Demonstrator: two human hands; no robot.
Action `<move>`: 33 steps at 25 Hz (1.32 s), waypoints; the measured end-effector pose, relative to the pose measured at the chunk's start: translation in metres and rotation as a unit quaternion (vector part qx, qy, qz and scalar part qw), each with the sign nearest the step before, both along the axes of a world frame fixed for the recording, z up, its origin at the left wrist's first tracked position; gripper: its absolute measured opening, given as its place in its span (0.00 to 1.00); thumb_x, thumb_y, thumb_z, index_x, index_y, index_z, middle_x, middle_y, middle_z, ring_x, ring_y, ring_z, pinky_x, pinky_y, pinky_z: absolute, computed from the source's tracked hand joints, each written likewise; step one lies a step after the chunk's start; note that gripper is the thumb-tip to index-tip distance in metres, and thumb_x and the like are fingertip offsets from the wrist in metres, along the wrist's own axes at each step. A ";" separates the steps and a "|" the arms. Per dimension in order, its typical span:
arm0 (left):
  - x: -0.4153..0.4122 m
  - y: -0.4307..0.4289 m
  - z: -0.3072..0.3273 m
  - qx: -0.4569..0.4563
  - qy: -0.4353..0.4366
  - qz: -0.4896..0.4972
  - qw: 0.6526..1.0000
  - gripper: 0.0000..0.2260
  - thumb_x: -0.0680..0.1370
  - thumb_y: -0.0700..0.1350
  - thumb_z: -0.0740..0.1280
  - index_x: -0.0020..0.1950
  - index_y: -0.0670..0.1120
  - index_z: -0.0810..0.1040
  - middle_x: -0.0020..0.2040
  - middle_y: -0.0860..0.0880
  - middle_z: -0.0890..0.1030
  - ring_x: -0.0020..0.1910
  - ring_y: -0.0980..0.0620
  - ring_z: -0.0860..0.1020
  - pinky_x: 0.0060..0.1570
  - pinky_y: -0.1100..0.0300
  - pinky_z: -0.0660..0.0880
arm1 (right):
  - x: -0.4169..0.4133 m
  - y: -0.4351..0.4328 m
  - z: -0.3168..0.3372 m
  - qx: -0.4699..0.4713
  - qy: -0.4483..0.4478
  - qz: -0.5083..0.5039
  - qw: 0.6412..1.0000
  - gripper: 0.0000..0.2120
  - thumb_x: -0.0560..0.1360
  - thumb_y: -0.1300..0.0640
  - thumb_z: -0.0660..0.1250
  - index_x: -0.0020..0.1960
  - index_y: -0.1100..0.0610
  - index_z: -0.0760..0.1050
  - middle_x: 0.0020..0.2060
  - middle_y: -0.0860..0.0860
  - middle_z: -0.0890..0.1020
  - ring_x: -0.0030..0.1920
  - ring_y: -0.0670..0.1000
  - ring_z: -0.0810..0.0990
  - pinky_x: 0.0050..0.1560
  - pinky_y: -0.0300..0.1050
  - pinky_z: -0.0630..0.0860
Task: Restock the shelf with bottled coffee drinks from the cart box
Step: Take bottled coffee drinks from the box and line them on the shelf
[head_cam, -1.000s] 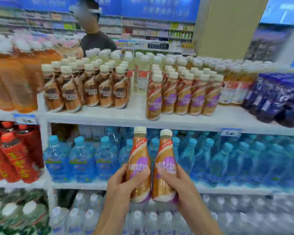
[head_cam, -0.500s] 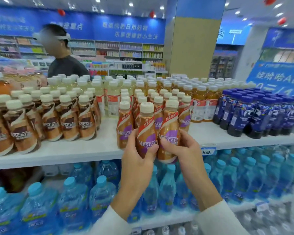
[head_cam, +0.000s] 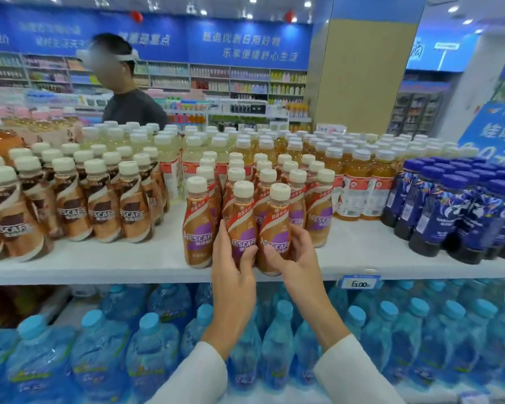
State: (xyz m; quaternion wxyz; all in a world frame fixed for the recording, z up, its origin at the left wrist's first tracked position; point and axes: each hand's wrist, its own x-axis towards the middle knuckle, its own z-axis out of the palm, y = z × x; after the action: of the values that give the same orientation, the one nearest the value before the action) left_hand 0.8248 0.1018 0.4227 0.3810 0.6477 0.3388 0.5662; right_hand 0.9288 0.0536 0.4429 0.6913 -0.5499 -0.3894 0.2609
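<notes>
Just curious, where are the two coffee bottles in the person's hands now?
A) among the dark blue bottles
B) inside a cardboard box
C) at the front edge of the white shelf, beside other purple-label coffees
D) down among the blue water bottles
C: the left hand grips one purple-label bottle and the right hand a second bottle, both at the white shelf's front edge beside the matching row.

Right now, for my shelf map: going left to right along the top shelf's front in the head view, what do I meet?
brown-label Nescafe bottles → standing purple-label Nescafe bottle → left hand gripping left bottle → right bottle gripped by right hand → amber red-label bottles → blue-capped dark bottles
</notes>
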 end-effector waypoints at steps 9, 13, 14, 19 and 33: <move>0.012 0.003 -0.033 0.176 0.102 0.197 0.959 0.32 0.78 0.39 0.71 0.79 0.43 0.61 0.75 0.46 0.62 0.73 0.54 0.58 0.73 0.70 0.55 | -0.003 0.006 -0.025 -0.012 -0.125 -0.091 0.988 0.31 0.71 0.50 0.78 0.70 0.44 0.68 0.61 0.39 0.73 0.62 0.39 0.76 0.60 0.37 0.76; 0.011 0.005 -0.038 0.179 0.067 0.196 0.962 0.32 0.77 0.38 0.72 0.79 0.44 0.62 0.72 0.46 0.64 0.72 0.54 0.62 0.69 0.54 0.69 | -0.004 0.008 -0.026 -0.020 -0.139 -0.102 0.985 0.29 0.71 0.49 0.78 0.65 0.37 0.66 0.58 0.33 0.74 0.59 0.37 0.76 0.54 0.30 0.75; 0.012 0.005 -0.038 0.176 0.064 0.197 0.962 0.32 0.78 0.37 0.71 0.79 0.44 0.63 0.72 0.46 0.64 0.72 0.55 0.62 0.68 0.53 0.70 | -0.004 0.008 -0.026 -0.018 -0.140 -0.104 0.985 0.29 0.71 0.49 0.78 0.66 0.37 0.66 0.58 0.33 0.74 0.59 0.37 0.76 0.54 0.30 0.75; 0.012 0.001 -0.035 0.141 0.034 0.183 0.972 0.30 0.78 0.39 0.71 0.78 0.48 0.63 0.71 0.50 0.64 0.72 0.62 0.60 0.69 0.59 0.68 | -0.003 0.006 -0.027 -0.017 -0.147 -0.112 0.983 0.30 0.71 0.49 0.78 0.68 0.41 0.68 0.59 0.36 0.75 0.60 0.40 0.77 0.59 0.39 0.77; -0.036 0.019 -0.018 -0.011 0.015 0.126 0.992 0.35 0.78 0.55 0.70 0.81 0.57 0.56 0.76 0.55 0.66 0.74 0.55 0.66 0.70 0.46 0.71 | -0.016 0.010 -0.028 -0.012 -0.138 -0.135 0.981 0.34 0.71 0.47 0.77 0.73 0.46 0.66 0.63 0.41 0.74 0.63 0.42 0.75 0.64 0.45 0.77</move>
State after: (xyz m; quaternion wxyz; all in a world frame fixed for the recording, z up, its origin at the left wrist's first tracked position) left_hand 0.7889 0.1207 0.4047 0.3085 0.6040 0.4298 0.5961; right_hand 0.9126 0.0639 0.4150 0.6532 -0.6361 -0.4005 0.0909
